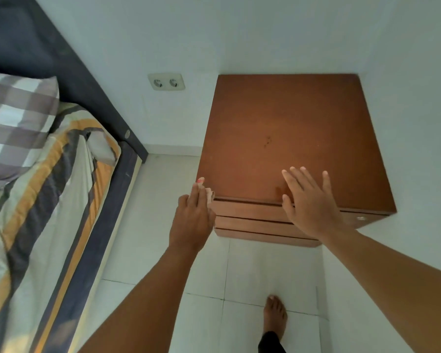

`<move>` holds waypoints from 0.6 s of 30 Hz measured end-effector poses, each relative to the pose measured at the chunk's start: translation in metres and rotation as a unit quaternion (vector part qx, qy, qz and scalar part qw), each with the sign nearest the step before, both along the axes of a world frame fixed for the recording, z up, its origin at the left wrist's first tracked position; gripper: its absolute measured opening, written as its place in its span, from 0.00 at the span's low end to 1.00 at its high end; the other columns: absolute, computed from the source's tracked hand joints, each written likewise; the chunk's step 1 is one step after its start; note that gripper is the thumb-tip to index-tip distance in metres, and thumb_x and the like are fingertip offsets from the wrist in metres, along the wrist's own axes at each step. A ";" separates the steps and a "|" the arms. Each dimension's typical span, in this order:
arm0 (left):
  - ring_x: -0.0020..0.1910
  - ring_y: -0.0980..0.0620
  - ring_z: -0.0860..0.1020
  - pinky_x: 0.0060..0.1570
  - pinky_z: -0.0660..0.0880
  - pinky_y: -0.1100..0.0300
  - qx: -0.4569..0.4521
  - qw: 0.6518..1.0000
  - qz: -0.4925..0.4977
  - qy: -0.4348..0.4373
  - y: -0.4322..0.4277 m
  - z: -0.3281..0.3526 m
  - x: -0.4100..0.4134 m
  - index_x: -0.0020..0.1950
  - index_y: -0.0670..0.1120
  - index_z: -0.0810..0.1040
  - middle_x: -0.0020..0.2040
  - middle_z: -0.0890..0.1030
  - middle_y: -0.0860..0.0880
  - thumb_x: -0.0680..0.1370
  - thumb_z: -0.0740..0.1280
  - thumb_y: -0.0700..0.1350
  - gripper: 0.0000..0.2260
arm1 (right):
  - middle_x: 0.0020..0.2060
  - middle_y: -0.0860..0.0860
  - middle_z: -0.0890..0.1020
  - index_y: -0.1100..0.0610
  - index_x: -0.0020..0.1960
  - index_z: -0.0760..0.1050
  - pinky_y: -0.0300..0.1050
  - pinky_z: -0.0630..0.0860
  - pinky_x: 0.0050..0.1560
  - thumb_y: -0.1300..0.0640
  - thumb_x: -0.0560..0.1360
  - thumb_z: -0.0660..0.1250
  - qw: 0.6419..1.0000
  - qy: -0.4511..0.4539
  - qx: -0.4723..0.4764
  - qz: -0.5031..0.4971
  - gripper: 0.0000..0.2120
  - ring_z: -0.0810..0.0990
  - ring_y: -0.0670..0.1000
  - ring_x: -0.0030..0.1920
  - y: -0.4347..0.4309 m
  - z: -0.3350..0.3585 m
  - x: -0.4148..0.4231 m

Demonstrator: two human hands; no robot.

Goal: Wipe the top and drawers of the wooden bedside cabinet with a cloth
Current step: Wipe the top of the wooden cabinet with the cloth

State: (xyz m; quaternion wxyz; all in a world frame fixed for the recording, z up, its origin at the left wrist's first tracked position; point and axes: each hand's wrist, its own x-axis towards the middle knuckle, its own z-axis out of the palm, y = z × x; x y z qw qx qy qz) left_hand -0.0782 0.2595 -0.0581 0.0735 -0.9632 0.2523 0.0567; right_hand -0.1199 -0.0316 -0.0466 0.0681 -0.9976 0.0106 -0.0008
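The wooden bedside cabinet (285, 128) stands in the room's corner, seen from above, its brown top bare with a few dark specks near the middle. Its drawer fronts (250, 220) show as stacked strips below the front edge. My left hand (192, 220) hovers at the cabinet's front left corner, shut on a small pale cloth (210, 194) that peeks out past the fingers. My right hand (308, 202) is flat with fingers spread over the top's front edge, holding nothing.
A bed (36, 187) with striped bedding and a checked pillow (15, 108) fills the left side. A double wall socket (166, 82) sits left of the cabinet. White walls enclose the cabinet behind and on the right. My bare foot (274, 314) stands on the pale tiled floor.
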 end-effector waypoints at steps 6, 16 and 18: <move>0.71 0.37 0.69 0.67 0.69 0.47 -0.147 0.989 0.023 -0.019 -0.071 0.051 0.062 0.75 0.36 0.68 0.75 0.68 0.35 0.82 0.50 0.50 0.27 | 0.78 0.46 0.67 0.48 0.81 0.59 0.57 0.57 0.80 0.49 0.82 0.62 0.984 0.040 0.172 -0.019 0.28 0.63 0.49 0.79 -0.002 0.029 0.040; 0.77 0.42 0.61 0.76 0.59 0.48 -0.302 0.935 0.089 0.161 -0.141 0.056 0.113 0.77 0.46 0.65 0.78 0.64 0.43 0.79 0.34 0.66 0.38 | 0.57 0.39 0.81 0.44 0.73 0.67 0.38 0.81 0.55 0.49 0.66 0.83 0.887 0.124 0.444 -0.015 0.40 0.81 0.42 0.55 0.007 0.042 0.091; 0.74 0.41 0.65 0.73 0.63 0.43 -0.312 0.923 0.111 0.199 -0.143 0.062 0.118 0.74 0.45 0.70 0.75 0.69 0.41 0.79 0.35 0.65 0.38 | 0.62 0.39 0.78 0.42 0.79 0.59 0.34 0.79 0.52 0.49 0.64 0.84 0.885 0.117 0.450 -0.011 0.51 0.79 0.43 0.59 0.007 0.044 0.097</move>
